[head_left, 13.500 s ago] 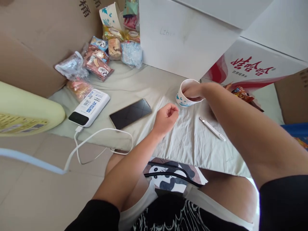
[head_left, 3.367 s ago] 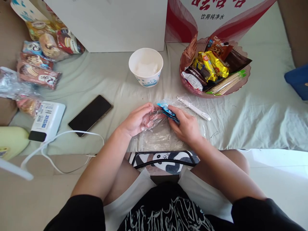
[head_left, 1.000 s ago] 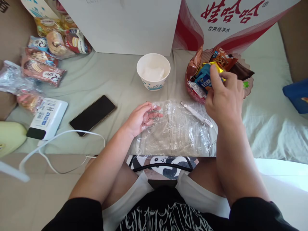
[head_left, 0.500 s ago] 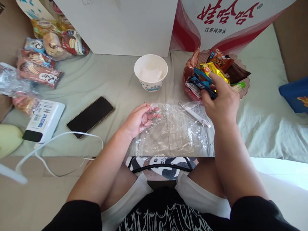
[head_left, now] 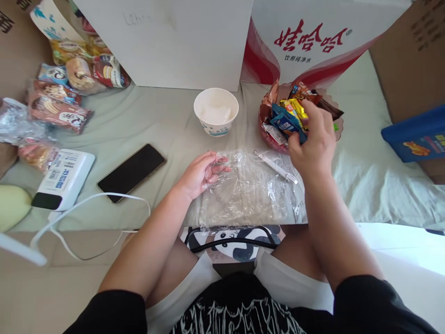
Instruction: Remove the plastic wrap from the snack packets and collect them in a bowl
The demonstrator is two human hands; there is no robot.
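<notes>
Over the snack bowl (head_left: 339, 127), R hand (head_left: 311, 144) is pinched round a blue snack packet (head_left: 287, 123), held at the bowl's near rim w/ other wrappers behind. L hand (head_left: 201, 172) lies loosely open, fingertips on the clear plastic bag (head_left: 250, 190) spread flat on the cloth. White pen (head_left: 275, 166) lies on the bag btwn both hands.
</notes>
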